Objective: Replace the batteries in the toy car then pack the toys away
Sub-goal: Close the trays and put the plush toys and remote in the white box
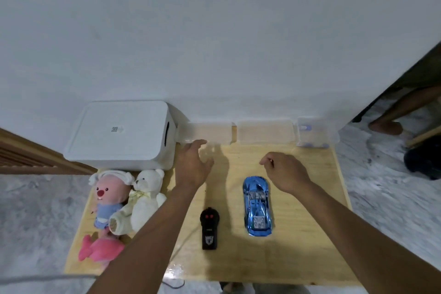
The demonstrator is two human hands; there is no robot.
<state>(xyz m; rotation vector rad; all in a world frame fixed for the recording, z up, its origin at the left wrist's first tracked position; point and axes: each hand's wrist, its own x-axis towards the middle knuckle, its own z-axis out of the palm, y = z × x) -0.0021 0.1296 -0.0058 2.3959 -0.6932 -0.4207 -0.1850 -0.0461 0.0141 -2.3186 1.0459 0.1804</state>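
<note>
A shiny blue toy car point(257, 206) lies on the wooden table point(298, 234), nose toward the wall. To its left lies a black remote control point(209, 228) with red buttons. My left hand point(192, 164) stretches forward with relaxed fingers, its fingertips at the near edge of a clear plastic box point(210, 132) by the wall. My right hand point(285, 170) hovers just beyond and right of the car, fingers loosely curled; whether it pinches something small I cannot tell.
A closed white storage box point(119, 135) stands at the back left. In front of it lie a pink plush point(107, 198), a white teddy bear point(145, 198) and a pink fish plush point(100, 249). Two more clear containers point(265, 131) point(312, 135) line the wall. A person's foot point(386, 126) shows at right.
</note>
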